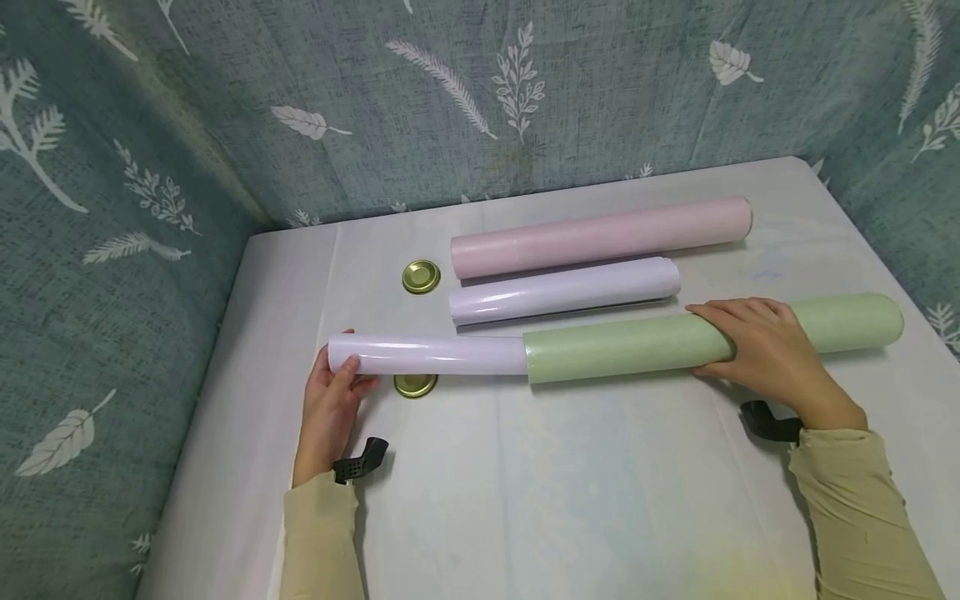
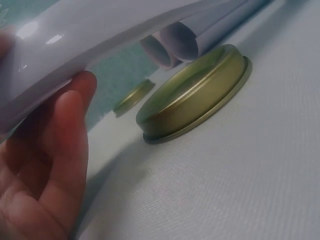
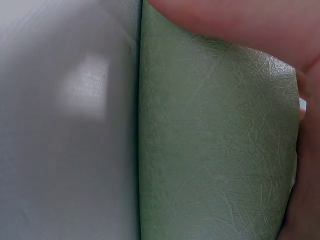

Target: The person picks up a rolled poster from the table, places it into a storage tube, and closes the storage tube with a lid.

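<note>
- While your left hand (image 1: 330, 408) pinches the left end of a glossy lavender roll (image 1: 435, 355), thumb on the near upper side and other fingers beneath and behind, that end is held above the white table covering (image 1: 570, 492)
- Your right hand (image 1: 772, 354) is spread over the green roll (image 1: 615, 346) and grips it right of its middle, thumb on the near side, fingers reaching over the far side
- The lavender roll's right end is hidden at the left end of the wider green roll, so you have the two in one line, lavender on the left, green on the right
- Beyond them, a second lavender roll (image 1: 562, 292) lies slantwise, and a pink roll (image 1: 600, 237) lies just past it on the far side
- Two gold jar lids sit to the left: the far lid (image 1: 421, 277) near the left ends of those two rolls, the near lid (image 1: 415, 386) partly covered in the head view by the roll you pinch
- Behind everything hangs a teal leaf-print curtain (image 1: 360, 58)
</note>
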### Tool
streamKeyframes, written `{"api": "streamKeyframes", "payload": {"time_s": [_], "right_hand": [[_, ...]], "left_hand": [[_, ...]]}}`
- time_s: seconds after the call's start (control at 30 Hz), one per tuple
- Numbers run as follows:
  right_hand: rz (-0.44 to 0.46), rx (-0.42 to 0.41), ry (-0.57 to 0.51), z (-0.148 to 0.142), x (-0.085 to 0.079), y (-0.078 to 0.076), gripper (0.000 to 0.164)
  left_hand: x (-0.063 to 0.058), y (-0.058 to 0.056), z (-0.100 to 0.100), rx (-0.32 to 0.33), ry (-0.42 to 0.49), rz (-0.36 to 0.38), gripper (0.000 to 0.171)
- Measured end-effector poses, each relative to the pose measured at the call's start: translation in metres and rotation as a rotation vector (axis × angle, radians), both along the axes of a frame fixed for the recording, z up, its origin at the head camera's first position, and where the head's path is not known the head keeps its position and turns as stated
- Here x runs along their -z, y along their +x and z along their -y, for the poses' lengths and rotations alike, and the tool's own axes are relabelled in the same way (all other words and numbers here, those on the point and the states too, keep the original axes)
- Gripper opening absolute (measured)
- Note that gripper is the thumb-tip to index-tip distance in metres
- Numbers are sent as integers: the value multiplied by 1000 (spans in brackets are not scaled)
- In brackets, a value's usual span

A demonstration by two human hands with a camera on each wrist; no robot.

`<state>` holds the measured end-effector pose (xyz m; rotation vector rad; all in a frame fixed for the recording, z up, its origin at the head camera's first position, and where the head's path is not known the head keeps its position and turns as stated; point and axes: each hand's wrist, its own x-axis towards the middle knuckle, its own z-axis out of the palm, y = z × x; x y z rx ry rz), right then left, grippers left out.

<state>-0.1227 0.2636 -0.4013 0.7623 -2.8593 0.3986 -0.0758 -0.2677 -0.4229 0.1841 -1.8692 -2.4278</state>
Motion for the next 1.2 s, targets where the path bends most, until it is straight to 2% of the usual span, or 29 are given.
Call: {"api": "streamKeyframes", "payload": {"time_s": [0.13, 0.37, 0.8, 0.9, 1.07, 1.2], "right_hand": [[-6, 6, -10, 0, 1, 0, 84], [-24, 16, -6, 1, 2, -1, 84], [-21, 19, -7, 1, 3, -2, 84], [-22, 20, -11, 1, 3, -2, 83], [-19, 20, -13, 1, 3, -2, 83], [-16, 21, -12, 1, 3, -2, 84]], "left_hand": [[-1, 0, -1, -14, -35, 28, 50], [-3, 0, -2, 8, -25, 24, 53], [-2, -1, -2, 37, -202, 98, 60], [-2, -1, -3, 52, -205, 75, 57], [-3, 0, -3, 82, -151, 12, 43], [-3, 1, -4, 96, -146, -2, 37]]}}
